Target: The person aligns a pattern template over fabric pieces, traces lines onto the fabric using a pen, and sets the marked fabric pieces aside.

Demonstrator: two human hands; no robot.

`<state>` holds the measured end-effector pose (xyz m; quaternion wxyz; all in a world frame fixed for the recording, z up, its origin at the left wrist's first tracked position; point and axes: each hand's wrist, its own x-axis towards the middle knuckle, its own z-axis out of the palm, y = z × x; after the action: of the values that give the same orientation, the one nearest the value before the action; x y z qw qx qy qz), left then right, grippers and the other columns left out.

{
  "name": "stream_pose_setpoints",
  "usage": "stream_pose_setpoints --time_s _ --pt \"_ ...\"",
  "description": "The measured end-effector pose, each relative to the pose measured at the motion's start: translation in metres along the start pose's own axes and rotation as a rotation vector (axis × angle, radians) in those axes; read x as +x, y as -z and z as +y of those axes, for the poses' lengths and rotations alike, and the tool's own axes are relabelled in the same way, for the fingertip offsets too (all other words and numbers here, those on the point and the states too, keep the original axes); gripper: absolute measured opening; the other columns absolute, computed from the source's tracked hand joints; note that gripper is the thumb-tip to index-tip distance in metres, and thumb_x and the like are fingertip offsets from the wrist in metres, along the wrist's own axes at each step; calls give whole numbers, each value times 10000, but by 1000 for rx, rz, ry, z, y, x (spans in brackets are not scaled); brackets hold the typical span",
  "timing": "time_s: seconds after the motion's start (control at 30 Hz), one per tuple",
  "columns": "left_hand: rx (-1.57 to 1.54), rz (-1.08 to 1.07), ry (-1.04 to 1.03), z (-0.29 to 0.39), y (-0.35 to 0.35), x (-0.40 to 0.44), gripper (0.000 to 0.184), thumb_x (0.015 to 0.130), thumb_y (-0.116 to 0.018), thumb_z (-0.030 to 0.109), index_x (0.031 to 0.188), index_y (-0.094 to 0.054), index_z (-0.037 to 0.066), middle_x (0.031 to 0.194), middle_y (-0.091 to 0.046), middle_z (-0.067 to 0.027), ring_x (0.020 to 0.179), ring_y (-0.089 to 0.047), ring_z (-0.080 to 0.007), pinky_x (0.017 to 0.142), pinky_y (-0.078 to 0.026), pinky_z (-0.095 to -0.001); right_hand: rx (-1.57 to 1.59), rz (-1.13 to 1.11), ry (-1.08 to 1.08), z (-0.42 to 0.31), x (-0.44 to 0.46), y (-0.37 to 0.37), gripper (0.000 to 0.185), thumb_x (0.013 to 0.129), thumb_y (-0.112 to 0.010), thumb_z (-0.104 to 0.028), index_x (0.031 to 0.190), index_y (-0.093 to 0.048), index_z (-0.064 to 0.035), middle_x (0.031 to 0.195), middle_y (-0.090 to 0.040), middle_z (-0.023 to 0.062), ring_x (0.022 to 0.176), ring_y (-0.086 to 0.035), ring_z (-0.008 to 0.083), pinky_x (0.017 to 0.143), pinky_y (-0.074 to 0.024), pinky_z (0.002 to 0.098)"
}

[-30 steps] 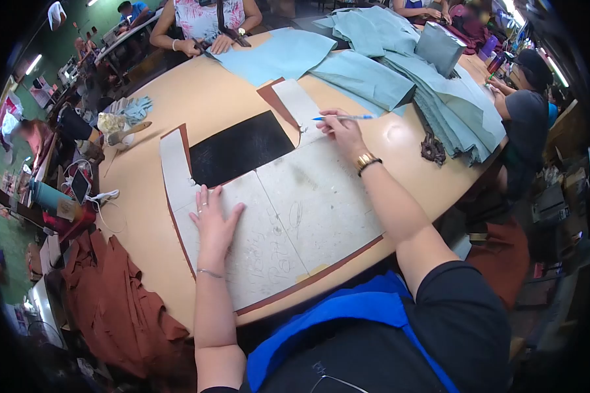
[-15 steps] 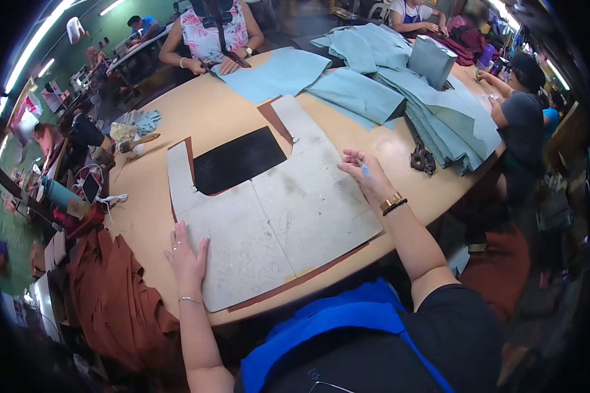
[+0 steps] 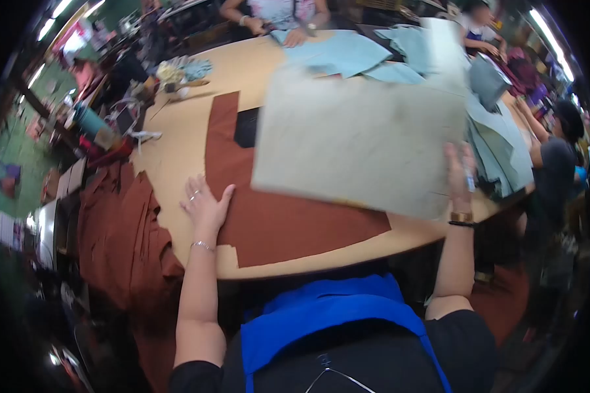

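The cut piece [image 3: 295, 226] is rusty brown; the board [image 3: 360, 137], pale grey; the apron [image 3: 334, 308], bright blue; the tabletop [image 3: 170, 141], tan.

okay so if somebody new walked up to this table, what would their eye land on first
Probably the big pale grey template, blurred and held up at its right edge by the right hand. Next, the rust-brown piece partly behind it, flat on the table, with the left hand spread at its left edge. Then the light blue sheets on the far side.
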<state>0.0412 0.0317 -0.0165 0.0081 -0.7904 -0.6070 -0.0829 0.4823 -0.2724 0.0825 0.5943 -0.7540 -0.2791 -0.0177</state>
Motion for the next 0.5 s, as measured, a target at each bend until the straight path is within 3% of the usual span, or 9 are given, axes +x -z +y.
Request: stream_pose_setpoints --time_s 0.03,0.1,0.2,0.27,0.3,0.33,0.4,0.43,0.5 --pt "-8 25 -15 0 0 -1 870 861 -514 700 1490 -352 121 1520 -312 -246 1440 -257 -374 1079 -229 -677 40 125 -33 6 7 10 457 905 -691 -296 1194 -602 47 1155 -635 158 1092 -563 209 985 -448 350" --pt "-32 74 -36 2 -2 -3 781 868 -556 651 1438 -443 130 1493 -370 -211 1416 -308 -351 1054 -276 -656 -289 410 25 55 34 43 533 922 -691 -240 1323 -506 58 1268 -580 180 1173 -522 258 1046 -373 352" --pt "-340 108 -174 9 2 -8 436 905 -627 448 1188 -602 117 1316 -551 -144 1232 -502 -322 979 -363 -580 -378 500 568 73 42 53 566 929 -675 -123 1390 -409 71 1362 -502 213 1292 -459 306 1099 -350 402" --pt "-562 41 -102 17 4 -10 301 936 -630 336 1103 -615 86 1204 -615 -150 1106 -588 -323 943 -421 -478 -407 476 541 70 40 29 555 943 -637 -80 1409 -376 72 1423 -441 214 1357 -406 306 1134 -337 419" --pt "-682 -43 -10 19 11 -12 296 957 -608 311 1122 -592 66 1166 -628 -155 1076 -608 -304 935 -440 -428 -279 332 456 65 35 11 545 952 -614 -71 1416 -365 68 1446 -413 209 1380 -381 301 1152 -332 422" --pt "-969 84 -7 16 5 -11 305 972 -588 293 1146 -565 44 1153 -623 -145 1082 -594 -269 924 -445 -391 151 203 287 66 30 -11 514 965 -589 -76 1411 -377 65 1452 -407 201 1381 -381 288 1160 -332 412" --pt "-1261 369 48 -11 6 -9 331 996 -556 270 1184 -515 1 1124 -610 -123 1085 -556 -204 912 -448 -350 623 -47 -71 44 10 -61 417 1059 -348 -195 1378 -405 68 1469 -396 156 1415 -306 234 1176 -349 372" --pt "-1271 503 101 -31 19 -9 348 1005 -543 264 1198 -491 -20 1109 -602 -109 1082 -532 -174 912 -446 -346 417 -208 28 64 4 -79 406 1033 -453 -181 1365 -449 55 1443 -451 154 1383 -374 223 1149 -360 368" --pt "-1220 537 324 -89 76 -28 337 992 -557 247 1143 -484 -45 1179 -595 -208 1146 -555 -256 960 -441 -387 -299 -403 412 29 -29 -104 427 995 -563 -187 1358 -493 26 1385 -532 159 1319 -472 249 1110 -371 364"
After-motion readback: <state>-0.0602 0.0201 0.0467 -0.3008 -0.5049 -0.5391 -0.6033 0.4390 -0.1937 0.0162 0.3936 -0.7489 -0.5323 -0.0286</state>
